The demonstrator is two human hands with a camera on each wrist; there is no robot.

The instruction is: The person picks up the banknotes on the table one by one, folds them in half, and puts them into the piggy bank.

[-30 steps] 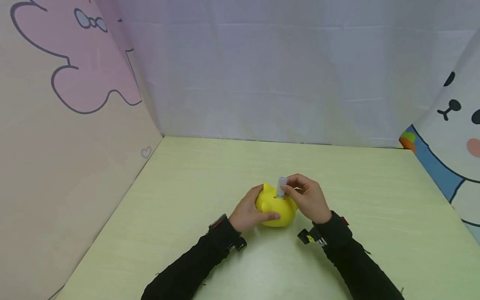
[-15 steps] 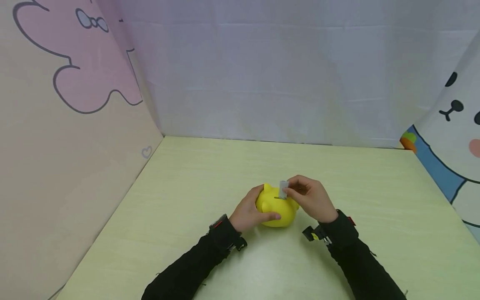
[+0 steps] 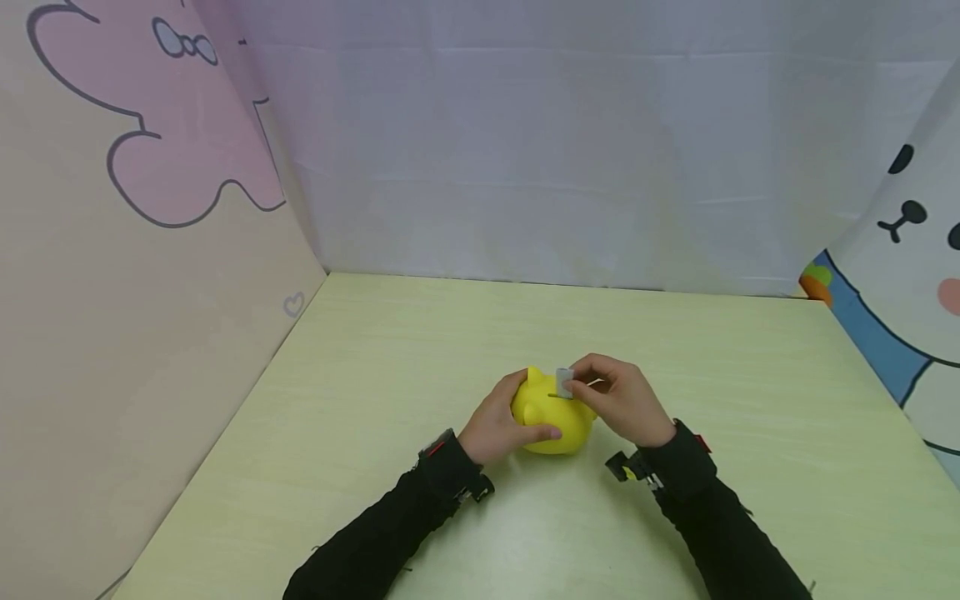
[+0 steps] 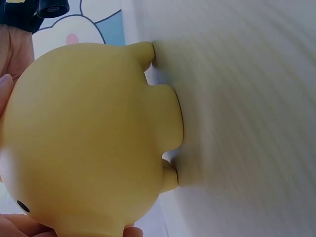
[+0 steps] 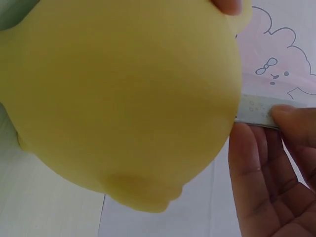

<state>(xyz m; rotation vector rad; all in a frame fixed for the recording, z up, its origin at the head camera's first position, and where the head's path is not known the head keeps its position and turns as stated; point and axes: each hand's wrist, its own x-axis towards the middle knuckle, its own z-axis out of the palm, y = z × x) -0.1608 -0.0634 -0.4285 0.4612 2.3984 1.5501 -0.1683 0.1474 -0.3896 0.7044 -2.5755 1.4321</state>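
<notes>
A yellow piggy bank (image 3: 558,425) stands on the table, its feet on the surface in the left wrist view. My left hand (image 3: 495,425) holds it from the left, with the thumb across its near side. Between thumb and fingers, my right hand (image 3: 618,400) pinches a flat, pale grey strip of folded paper (image 3: 564,382). Its lower end is at the slot (image 3: 553,395) on the pig's top. A faint print shows on the paper strip (image 5: 257,109) in the right wrist view. How much of it sits inside the pig is hidden.
The pale wooden table (image 3: 420,333) extends around both hands. A white sheet (image 3: 525,158) hangs behind it, and printed cartoon panels flank it left and right. Camera mounts (image 3: 626,468) are strapped to both wrists above black sleeves.
The paper strip sits lower at the slot, with less of it showing above the pig. My right hand has shifted slightly down and right. The left hand and pig stay put.
</notes>
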